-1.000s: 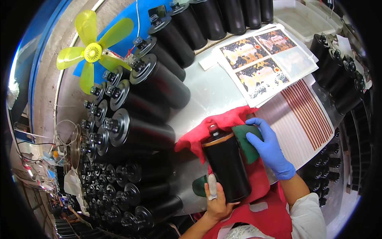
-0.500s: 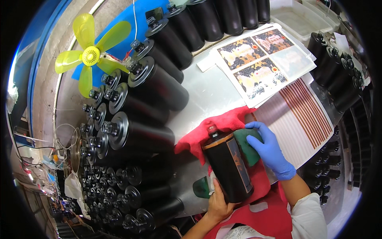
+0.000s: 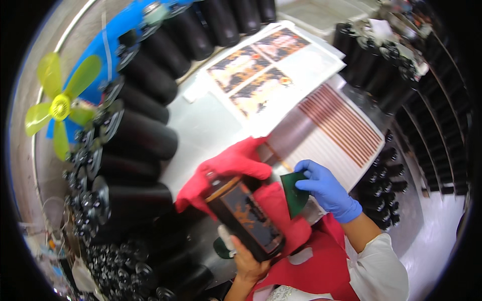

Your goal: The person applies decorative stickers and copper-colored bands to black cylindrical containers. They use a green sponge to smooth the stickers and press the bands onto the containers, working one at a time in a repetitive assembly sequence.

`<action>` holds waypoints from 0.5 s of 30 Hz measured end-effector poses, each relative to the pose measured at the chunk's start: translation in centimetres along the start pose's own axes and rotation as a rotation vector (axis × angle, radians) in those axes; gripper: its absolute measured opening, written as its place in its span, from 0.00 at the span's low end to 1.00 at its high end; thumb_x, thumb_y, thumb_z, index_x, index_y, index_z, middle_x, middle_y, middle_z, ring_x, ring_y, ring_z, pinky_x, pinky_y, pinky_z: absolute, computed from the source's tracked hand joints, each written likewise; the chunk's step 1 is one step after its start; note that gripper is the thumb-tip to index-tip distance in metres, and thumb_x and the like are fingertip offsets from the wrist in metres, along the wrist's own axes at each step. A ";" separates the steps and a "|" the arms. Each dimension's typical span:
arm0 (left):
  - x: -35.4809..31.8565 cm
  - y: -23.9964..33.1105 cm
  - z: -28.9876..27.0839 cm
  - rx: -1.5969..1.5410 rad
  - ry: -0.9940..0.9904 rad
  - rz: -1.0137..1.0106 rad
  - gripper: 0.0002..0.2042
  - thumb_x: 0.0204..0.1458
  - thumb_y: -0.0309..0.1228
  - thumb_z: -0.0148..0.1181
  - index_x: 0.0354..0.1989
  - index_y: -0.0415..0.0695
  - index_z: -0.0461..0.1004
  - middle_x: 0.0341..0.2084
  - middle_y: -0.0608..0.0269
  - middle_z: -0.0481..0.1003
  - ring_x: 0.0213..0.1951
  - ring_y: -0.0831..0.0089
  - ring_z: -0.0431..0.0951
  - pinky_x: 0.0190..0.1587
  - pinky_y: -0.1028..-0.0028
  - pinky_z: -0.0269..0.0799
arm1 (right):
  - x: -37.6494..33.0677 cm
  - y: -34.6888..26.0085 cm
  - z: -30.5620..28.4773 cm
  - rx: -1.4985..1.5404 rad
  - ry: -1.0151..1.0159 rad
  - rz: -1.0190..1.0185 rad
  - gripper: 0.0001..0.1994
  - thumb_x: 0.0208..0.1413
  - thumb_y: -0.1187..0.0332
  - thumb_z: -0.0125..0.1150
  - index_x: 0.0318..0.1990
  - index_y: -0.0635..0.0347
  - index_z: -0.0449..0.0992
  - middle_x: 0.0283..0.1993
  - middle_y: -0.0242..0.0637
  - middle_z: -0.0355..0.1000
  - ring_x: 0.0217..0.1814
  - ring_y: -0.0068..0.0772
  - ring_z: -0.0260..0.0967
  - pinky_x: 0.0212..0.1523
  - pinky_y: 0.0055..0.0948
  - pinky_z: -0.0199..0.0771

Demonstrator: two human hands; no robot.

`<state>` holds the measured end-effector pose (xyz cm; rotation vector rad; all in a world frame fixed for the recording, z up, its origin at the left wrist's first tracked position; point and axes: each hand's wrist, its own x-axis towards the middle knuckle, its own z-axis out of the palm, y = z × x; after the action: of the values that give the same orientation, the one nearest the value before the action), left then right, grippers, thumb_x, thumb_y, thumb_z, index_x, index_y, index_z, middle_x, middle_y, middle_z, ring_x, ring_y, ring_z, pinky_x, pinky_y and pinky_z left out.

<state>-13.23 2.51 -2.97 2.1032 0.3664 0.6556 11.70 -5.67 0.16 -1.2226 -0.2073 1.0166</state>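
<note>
My bare left hand [image 3: 248, 262] is closed around the lower end of a black bottle [image 3: 241, 213] lying tilted on a red cloth [image 3: 233, 154]. A dark rectangular label with orange-gold figures faces up on its side, and an orange band circles its shoulder. White material covers one of my left fingers. Beside that finger lies a dark green piece [image 3: 222, 249], partly hidden. My right hand [image 3: 327, 192], in a blue glove, pinches a flat green scraper-like sheet [image 3: 293, 195] between thumb and fingers, right of the bottle and apart from it.
Black bottles [image 3: 133, 135] crowd the left and far edges of the metal table [image 3: 193, 133]. Printed label sheets [image 3: 266, 65] lie beyond the cloth, next to a brown-striped sheet [image 3: 341, 125]. A yellow-green fan [image 3: 61, 107] stands far left. More bottles [image 3: 376, 70] stand at right.
The bottle has turned, so its label now faces up more fully. My right hand has drawn the green sheet away from the bottle's side. The whole view has shifted.
</note>
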 end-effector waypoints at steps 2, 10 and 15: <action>0.7 0.6 0.1 0.010 0.038 0.012 0.55 0.37 0.24 0.67 0.65 0.31 0.24 0.59 0.36 0.54 0.59 0.46 0.62 0.62 0.56 0.52 | -1.6 0.5 -4.1 -0.021 0.190 -0.015 0.07 0.54 0.67 0.57 0.36 0.59 0.70 0.32 0.29 0.68 0.31 0.19 0.66 0.33 0.16 0.66; -0.1 0.1 0.5 -0.039 0.055 -0.066 0.55 0.37 0.25 0.66 0.66 0.33 0.26 0.59 0.40 0.55 0.58 0.52 0.63 0.61 0.60 0.54 | -6.3 4.3 -16.8 -0.230 0.902 -0.039 0.15 0.52 0.59 0.63 0.33 0.63 0.72 0.29 0.26 0.67 0.27 0.16 0.59 0.28 0.18 0.60; -0.2 0.9 -0.1 0.086 0.095 -0.167 0.53 0.40 0.34 0.68 0.65 0.29 0.33 0.60 0.39 0.55 0.59 0.50 0.61 0.62 0.62 0.50 | -5.1 5.4 -16.8 -0.293 0.842 -0.156 0.12 0.51 0.63 0.64 0.32 0.65 0.74 0.27 0.27 0.68 0.28 0.15 0.59 0.30 0.19 0.59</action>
<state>-13.43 1.96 -2.24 2.0991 0.6258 0.6522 16.50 -20.93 -8.90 -1.7693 0.2154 0.2787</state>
